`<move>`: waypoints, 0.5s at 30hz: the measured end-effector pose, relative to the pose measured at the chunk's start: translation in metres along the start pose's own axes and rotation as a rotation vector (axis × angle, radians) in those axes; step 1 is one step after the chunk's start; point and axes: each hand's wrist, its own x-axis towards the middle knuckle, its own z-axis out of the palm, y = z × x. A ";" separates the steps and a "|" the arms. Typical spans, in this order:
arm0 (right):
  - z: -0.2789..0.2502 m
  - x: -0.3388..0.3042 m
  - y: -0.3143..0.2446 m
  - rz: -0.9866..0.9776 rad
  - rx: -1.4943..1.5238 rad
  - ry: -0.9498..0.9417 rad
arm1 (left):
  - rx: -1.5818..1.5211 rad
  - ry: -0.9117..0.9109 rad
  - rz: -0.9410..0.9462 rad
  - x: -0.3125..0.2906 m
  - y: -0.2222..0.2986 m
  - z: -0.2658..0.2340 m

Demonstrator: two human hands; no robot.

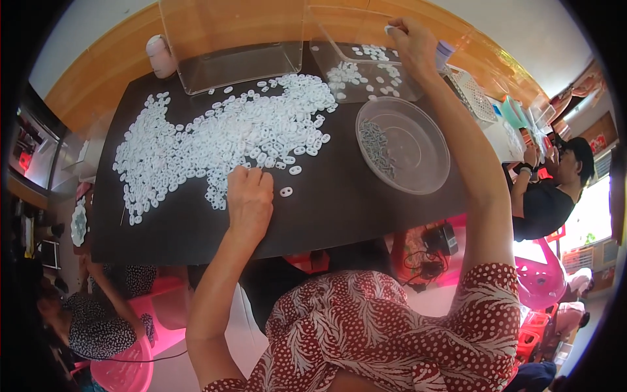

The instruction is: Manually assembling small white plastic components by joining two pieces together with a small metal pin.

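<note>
A wide heap of small white oval plastic pieces with two holes [248, 134] covers much of the dark table. My left hand [250, 199] rests at the near edge of this heap, fingers curled down and closed; what they hold, if anything, is hidden. Two loose pieces lie just right of it. My right arm stretches to the far right, where my right hand [415, 47] pinches a small white piece [389, 29] above a clear plastic bin [339, 91]. Several white pieces lie scattered inside that bin.
Near the bin sits a round clear tray [424, 166] with many small grey screw-like parts. A larger clear box [238, 72] and a pink bottle [160, 57] stand at the back. A white perforated basket [471, 97] is at the right. Other people sit on both sides.
</note>
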 end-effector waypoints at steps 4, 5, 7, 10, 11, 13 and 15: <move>0.020 0.010 0.027 -0.069 -0.228 -0.090 | 0.010 -0.084 -0.007 -0.001 -0.004 0.000; 0.024 0.009 0.030 -0.082 -0.216 -0.154 | 0.012 -0.098 -0.013 0.000 -0.005 -0.001; 0.023 0.007 0.036 -0.141 -0.280 -0.160 | 0.012 -0.121 -0.021 0.000 -0.008 -0.001; 0.012 -0.001 0.032 -0.177 -0.311 -0.141 | -0.007 -0.096 -0.029 0.006 -0.007 -0.001; 0.005 -0.005 0.024 -0.154 -0.285 -0.115 | -0.006 -0.087 -0.026 0.008 -0.005 -0.001; -0.004 -0.023 0.004 -0.131 -0.228 -0.119 | -0.014 -0.056 -0.014 0.005 -0.006 -0.004; -0.013 -0.049 -0.018 -0.273 -0.112 -0.194 | -0.023 0.023 -0.006 0.006 -0.002 -0.013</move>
